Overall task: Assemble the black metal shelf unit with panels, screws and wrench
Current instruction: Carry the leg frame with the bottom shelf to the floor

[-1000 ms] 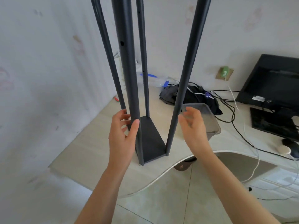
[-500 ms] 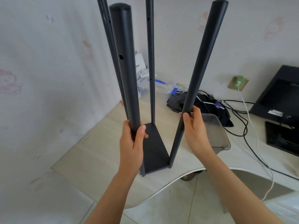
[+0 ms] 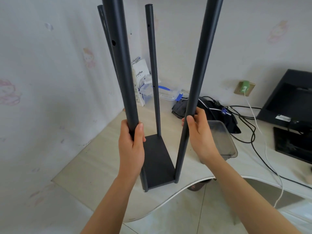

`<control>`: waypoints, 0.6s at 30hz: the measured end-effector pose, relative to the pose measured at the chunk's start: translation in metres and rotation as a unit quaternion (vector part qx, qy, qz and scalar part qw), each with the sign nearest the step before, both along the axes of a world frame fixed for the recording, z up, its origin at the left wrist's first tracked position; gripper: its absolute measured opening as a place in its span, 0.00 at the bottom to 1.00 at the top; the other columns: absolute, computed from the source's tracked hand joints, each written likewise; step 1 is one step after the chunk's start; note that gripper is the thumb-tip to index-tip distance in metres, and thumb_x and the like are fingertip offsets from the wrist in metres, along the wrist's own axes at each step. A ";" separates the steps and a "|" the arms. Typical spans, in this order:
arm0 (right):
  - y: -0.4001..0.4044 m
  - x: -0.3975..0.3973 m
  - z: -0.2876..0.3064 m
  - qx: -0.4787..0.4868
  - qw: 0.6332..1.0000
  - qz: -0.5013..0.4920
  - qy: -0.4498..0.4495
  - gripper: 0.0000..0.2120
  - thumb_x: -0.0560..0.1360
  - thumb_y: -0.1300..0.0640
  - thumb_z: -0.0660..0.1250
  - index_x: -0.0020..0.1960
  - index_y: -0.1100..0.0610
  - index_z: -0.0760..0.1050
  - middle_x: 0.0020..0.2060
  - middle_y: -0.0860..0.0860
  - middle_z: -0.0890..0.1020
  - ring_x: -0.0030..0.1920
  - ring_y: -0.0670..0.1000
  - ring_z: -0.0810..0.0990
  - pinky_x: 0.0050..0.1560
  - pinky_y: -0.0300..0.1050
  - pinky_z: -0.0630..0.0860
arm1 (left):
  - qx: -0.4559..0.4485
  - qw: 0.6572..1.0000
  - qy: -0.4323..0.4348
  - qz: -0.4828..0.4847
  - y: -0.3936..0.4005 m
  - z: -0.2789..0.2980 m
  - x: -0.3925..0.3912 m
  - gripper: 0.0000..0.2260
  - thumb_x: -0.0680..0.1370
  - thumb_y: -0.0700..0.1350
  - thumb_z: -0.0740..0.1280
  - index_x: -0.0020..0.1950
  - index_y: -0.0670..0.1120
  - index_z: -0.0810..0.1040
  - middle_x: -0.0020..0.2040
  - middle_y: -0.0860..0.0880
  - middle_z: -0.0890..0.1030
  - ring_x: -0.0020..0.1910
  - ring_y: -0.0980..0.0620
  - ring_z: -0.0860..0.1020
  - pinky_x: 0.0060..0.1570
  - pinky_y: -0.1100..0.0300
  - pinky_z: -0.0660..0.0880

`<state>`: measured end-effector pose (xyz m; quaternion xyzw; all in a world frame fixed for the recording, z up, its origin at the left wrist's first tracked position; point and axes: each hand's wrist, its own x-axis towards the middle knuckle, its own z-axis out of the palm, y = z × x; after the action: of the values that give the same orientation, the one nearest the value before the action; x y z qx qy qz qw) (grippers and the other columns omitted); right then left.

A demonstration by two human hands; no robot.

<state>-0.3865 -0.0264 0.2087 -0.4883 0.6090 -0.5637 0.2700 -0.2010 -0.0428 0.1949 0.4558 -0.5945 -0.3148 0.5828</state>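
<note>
In the head view, the black shelf unit is seen standing upright on the pale surface, close to its curved front edge. Four black poles are fixed at the corners of a single black panel at the bottom. The near left pole is gripped by the left hand, whose fingers and thumb are wrapped round it above the panel. The near right pole is held by the right hand, with the thumb laid along its front and the fingers curled behind. A screw hole is visible high on the near left pole. Just beside the right hand, a clear plastic container is set on the surface. Farther back, a dark bundle of cloth, black cables and a black monitor are seen, and a white paper bag is stood against the wall.
</note>
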 end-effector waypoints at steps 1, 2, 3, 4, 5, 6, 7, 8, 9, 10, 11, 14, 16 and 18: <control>0.002 0.001 0.003 -0.005 1.000 0.003 0.000 0.12 0.84 0.56 0.55 0.67 0.49 0.66 0.44 0.45 0.78 0.45 0.43 0.77 0.46 0.35 0.76 | -0.005 1.000 0.003 0.001 0.001 0.004 0.001 0.09 0.82 0.57 0.60 0.49 0.53 0.71 0.35 0.49 0.75 0.32 0.57 0.74 0.36 0.69 0.74; 0.004 0.003 0.006 -0.011 1.000 0.006 -0.001 0.12 0.84 0.56 0.54 0.67 0.50 0.66 0.44 0.46 0.78 0.45 0.43 0.77 0.47 0.36 0.76 | -0.009 1.000 0.008 0.003 0.002 0.007 0.002 0.11 0.81 0.59 0.59 0.49 0.53 0.71 0.35 0.48 0.75 0.32 0.56 0.74 0.37 0.69 0.74; 0.006 0.004 0.009 -0.016 1.000 0.008 -0.004 0.13 0.84 0.56 0.54 0.68 0.50 0.66 0.44 0.46 0.77 0.45 0.43 0.77 0.47 0.38 0.77 | -0.012 1.000 0.014 0.004 0.004 0.011 0.004 0.12 0.80 0.60 0.58 0.49 0.52 0.71 0.35 0.47 0.75 0.32 0.54 0.74 0.37 0.68 0.74; 0.009 0.006 0.012 -0.021 1.000 0.010 -0.009 0.13 0.84 0.56 0.54 0.68 0.51 0.66 0.43 0.47 0.77 0.43 0.44 0.77 0.48 0.40 0.77 | -0.014 1.000 0.020 0.003 0.006 0.014 0.005 0.13 0.80 0.60 0.58 0.49 0.51 0.71 0.35 0.47 0.74 0.33 0.52 0.74 0.37 0.67 0.74; 0.011 0.008 0.015 -0.028 0.999 0.012 -0.017 0.13 0.84 0.57 0.54 0.67 0.51 0.66 0.43 0.48 0.76 0.42 0.43 0.76 0.48 0.42 0.78 | -0.018 1.000 0.026 0.002 0.008 0.018 0.006 0.13 0.80 0.60 0.58 0.49 0.51 0.71 0.35 0.46 0.74 0.33 0.49 0.74 0.37 0.66 0.74; 0.015 0.011 0.018 -0.035 0.999 0.013 -0.026 0.12 0.84 0.57 0.54 0.67 0.52 0.66 0.42 0.48 0.76 0.41 0.43 0.75 0.48 0.43 0.78 | -0.024 0.999 0.028 0.000 0.011 0.022 0.009 0.13 0.80 0.59 0.58 0.48 0.50 0.71 0.35 0.45 0.73 0.33 0.48 0.73 0.37 0.64 0.74; 0.018 0.014 0.021 -0.041 0.999 0.013 -0.032 0.12 0.84 0.57 0.54 0.67 0.52 0.66 0.42 0.49 0.75 0.40 0.43 0.75 0.48 0.45 0.79 | -0.031 0.999 0.029 -0.003 0.015 0.026 0.011 0.12 0.80 0.59 0.58 0.48 0.51 0.70 0.35 0.45 0.73 0.33 0.49 0.73 0.36 0.64 0.74; 0.023 0.017 0.024 -0.045 0.998 0.010 -0.035 0.12 0.84 0.57 0.54 0.66 0.52 0.66 0.43 0.50 0.75 0.40 0.44 0.75 0.48 0.46 0.79 | -0.038 0.999 0.029 -0.009 0.019 0.030 0.014 0.12 0.80 0.59 0.58 0.48 0.52 0.70 0.35 0.46 0.73 0.32 0.51 0.72 0.36 0.64 0.74; 0.027 0.019 0.027 -0.050 0.998 0.007 -0.034 0.12 0.84 0.57 0.54 0.66 0.52 0.66 0.43 0.51 0.76 0.40 0.45 0.76 0.47 0.46 0.80 | -0.043 0.998 0.030 -0.017 0.024 0.033 0.017 0.11 0.80 0.58 0.58 0.49 0.52 0.71 0.35 0.47 0.73 0.31 0.53 0.72 0.36 0.64 0.74; 0.032 0.022 0.029 -0.056 0.998 0.004 -0.033 0.12 0.84 0.57 0.54 0.66 0.53 0.67 0.43 0.52 0.76 0.40 0.46 0.77 0.46 0.46 0.81 | -0.048 0.998 0.032 -0.027 0.028 0.037 0.021 0.11 0.81 0.58 0.58 0.49 0.52 0.71 0.35 0.47 0.73 0.31 0.54 0.72 0.35 0.63 0.74; 0.038 0.024 0.032 -0.063 0.998 0.003 -0.032 0.11 0.84 0.57 0.54 0.66 0.54 0.67 0.42 0.51 0.76 0.39 0.47 0.78 0.45 0.45 0.81 | -0.053 0.997 0.033 -0.035 0.033 0.041 0.024 0.11 0.81 0.58 0.58 0.49 0.51 0.70 0.34 0.48 0.73 0.31 0.55 0.72 0.35 0.62 0.74; 0.059 0.034 0.039 -0.079 0.996 -0.008 -0.031 0.10 0.84 0.57 0.55 0.63 0.54 0.69 0.40 0.50 0.76 0.36 0.47 0.77 0.39 0.42 0.79 | -0.062 0.995 0.050 -0.058 0.049 0.051 0.034 0.12 0.82 0.54 0.58 0.48 0.46 0.69 0.33 0.51 0.71 0.29 0.55 0.71 0.32 0.62 0.73; 0.077 0.043 0.042 -0.086 0.995 -0.020 -0.038 0.09 0.84 0.56 0.55 0.61 0.53 0.70 0.39 0.50 0.76 0.35 0.48 0.76 0.37 0.41 0.77 | -0.059 0.993 0.067 -0.074 0.061 0.055 0.041 0.11 0.83 0.52 0.58 0.48 0.44 0.69 0.33 0.51 0.71 0.28 0.54 0.70 0.31 0.62 0.72; 0.098 0.053 0.045 -0.092 0.994 -0.037 -0.042 0.08 0.83 0.56 0.55 0.58 0.51 0.71 0.39 0.51 0.76 0.34 0.48 0.76 0.36 0.41 0.76 | -0.056 0.991 0.079 -0.097 0.075 0.059 0.049 0.11 0.83 0.51 0.58 0.49 0.43 0.69 0.33 0.48 0.70 0.28 0.53 0.70 0.31 0.62 0.71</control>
<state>-0.3339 0.0711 0.2536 -0.4645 0.5602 -0.6467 0.2285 -0.1517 0.0326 0.2539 0.3364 -0.6047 -0.3706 0.6196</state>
